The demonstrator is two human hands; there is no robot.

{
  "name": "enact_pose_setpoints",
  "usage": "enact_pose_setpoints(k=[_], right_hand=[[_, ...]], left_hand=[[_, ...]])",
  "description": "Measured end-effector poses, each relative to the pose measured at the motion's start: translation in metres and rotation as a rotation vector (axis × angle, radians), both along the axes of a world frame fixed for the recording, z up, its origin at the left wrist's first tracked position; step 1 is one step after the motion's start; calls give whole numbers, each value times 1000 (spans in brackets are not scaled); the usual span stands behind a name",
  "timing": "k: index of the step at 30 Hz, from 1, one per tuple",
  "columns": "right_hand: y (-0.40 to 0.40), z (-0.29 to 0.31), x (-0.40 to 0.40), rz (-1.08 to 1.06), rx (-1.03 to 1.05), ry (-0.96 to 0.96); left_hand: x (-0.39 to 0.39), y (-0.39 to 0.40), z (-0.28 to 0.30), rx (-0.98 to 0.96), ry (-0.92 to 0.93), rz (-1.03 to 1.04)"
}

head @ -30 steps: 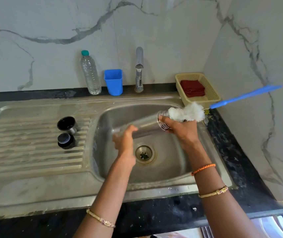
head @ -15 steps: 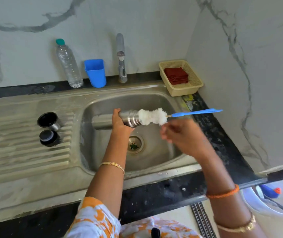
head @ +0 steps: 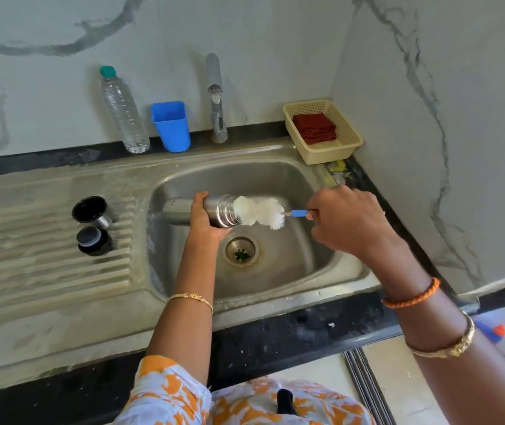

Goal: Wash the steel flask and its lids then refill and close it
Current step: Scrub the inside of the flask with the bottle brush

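The steel flask (head: pixel 214 211) lies on its side over the sink basin (head: pixel 312 253), its mouth pointing right. The left hand (head: pixel 203 222) grips it from below around the middle, fingers wrapped over the body. A white foamy brush head (head: pixel 259 211) sits right at the mouth, its left end touching the rim. The brush's blue handle (head: pixel 300 213) runs right into the right hand (head: pixel 344 217), whose fingers are clenched round it. Below the flask lies the drain (head: pixel 242 250). On the ribbed drainboard to the left stand two dark lids, the cup lid (head: pixel 92 211) farther and the stopper (head: pixel 93 240) nearer, just beside each other. Along the far wall stand a plastic water bottle (head: pixel 122 115), a blue tumbler (head: pixel 171 125) and the tap (head: pixel 216 96). At far right a cream basket (head: pixel 349 139) holds a folded red cloth (head: pixel 314 127).
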State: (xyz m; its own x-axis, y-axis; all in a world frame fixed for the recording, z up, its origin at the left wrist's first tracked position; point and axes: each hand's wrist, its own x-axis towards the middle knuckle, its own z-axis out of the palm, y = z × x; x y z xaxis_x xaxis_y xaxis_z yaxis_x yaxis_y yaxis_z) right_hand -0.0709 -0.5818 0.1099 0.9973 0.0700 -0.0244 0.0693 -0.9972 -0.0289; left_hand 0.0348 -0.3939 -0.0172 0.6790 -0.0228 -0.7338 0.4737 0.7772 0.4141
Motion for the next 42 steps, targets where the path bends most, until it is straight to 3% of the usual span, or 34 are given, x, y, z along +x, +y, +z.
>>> enact_pose_setpoints(k=[3,7,9,11,14,17,19,20,23,24,25,30,35,42], right_hand=[[0,-13,3,-90,190,181],[-11,-33,15,-293,812,596],[-14,-42,15,-340,974,655],[-8,-53,9,-260,802,473],[7,-74,-7,-91,189,-45],[18,-83,-17,17,21,-342],[15,-88,-10,12,92,-261],[13,-84,-5,-45,177,-110],[9,-78,16,-291,855,436],[13,-79,22,-359,1032,511],[18,-82,25,-384,1084,515],[35,-97,19,-215,576,130],[20,-88,1,-75,412,-3],[25,-85,6,-71,308,-47]], left_hand=[[-2,9,-2,16,-33,7],[-1,18,-6,46,-101,44],[0,21,-6,67,-134,52],[5,25,-4,96,-146,41],[12,30,-2,142,-118,0],[11,26,-1,194,-81,-45],[11,24,-5,193,-78,-55],[11,24,-6,180,-84,-57],[9,18,-12,180,-96,-90],[5,10,-11,175,-110,-127],[1,2,-9,174,-118,-164],[-2,-16,3,150,-122,-182],[4,-7,6,165,-111,-169],[-6,-13,11,116,-104,-156]])
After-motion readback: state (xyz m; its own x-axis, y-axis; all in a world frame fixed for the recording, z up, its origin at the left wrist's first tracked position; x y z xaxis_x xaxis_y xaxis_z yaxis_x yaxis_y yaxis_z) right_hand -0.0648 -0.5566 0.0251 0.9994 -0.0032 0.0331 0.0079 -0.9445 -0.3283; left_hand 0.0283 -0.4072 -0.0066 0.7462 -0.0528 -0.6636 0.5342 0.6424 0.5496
